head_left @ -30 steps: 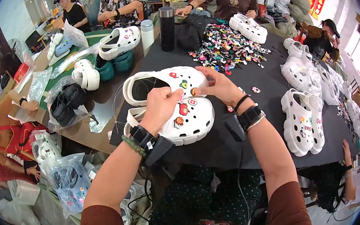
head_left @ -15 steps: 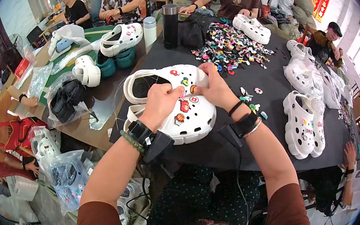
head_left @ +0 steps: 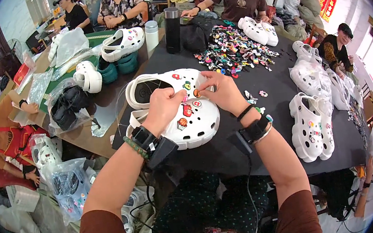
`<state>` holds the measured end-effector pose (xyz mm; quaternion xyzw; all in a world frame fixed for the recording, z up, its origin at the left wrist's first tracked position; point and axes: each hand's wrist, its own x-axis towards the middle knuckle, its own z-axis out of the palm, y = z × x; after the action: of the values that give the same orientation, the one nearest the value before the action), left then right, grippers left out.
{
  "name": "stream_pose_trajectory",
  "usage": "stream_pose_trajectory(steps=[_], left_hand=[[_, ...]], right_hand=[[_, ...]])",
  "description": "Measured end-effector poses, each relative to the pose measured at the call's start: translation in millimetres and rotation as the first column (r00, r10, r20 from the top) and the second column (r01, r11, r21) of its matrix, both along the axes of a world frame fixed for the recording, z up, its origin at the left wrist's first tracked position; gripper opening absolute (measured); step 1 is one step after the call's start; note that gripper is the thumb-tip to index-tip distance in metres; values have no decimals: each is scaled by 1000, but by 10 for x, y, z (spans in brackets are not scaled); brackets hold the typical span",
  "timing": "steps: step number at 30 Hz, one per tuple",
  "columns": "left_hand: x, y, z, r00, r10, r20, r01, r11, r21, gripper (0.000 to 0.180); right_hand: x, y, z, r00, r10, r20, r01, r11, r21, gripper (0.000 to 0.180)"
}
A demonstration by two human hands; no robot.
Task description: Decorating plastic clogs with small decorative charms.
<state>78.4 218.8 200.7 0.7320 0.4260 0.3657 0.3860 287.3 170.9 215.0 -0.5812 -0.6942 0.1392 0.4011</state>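
A pair of white clogs lies side by side on the table in front of me, with the near clog point(head_left: 194, 127) partly under my left wrist and the far clog point(head_left: 168, 76) behind it. Colourful shoe charms sit in their holes, among them a red charm point(head_left: 188, 110), a basketball charm point(head_left: 182, 124) and a green avocado charm point(head_left: 186, 85). My left hand point(head_left: 165, 105) is closed on the far clog, its thumb beside a small pink charm. Thumb and forefinger of my right hand point(head_left: 221, 93) pinch at an orange charm point(head_left: 197, 93) on the far clog's toe.
Loose charms point(head_left: 241, 48) are heaped at the back. A black bottle point(head_left: 172, 30) and a white bottle point(head_left: 152, 38) stand left of them. Another white charm-covered pair point(head_left: 307, 130) is at right, beside bagged clogs point(head_left: 308, 77). Co-workers sit around the table.
My right hand's fingers have lifted and closed in a pinch by the orange charm. My left hand stays on the clog. The view has shifted slightly.
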Motion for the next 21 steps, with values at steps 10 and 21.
stream_pose_trajectory(steps=[10, 21], left_hand=[[2, -49, 42, 1000, -23, 7, 23, 998, -55, 44], [-6, -44, 18, 992, -61, 109, 78, 984, -158, 38]], right_hand=[[96, 75, -52, 911, -19, -412, -114, 948, -296, 86], [-23, 294, -326, 929, -81, -361, 11, 982, -191, 77]])
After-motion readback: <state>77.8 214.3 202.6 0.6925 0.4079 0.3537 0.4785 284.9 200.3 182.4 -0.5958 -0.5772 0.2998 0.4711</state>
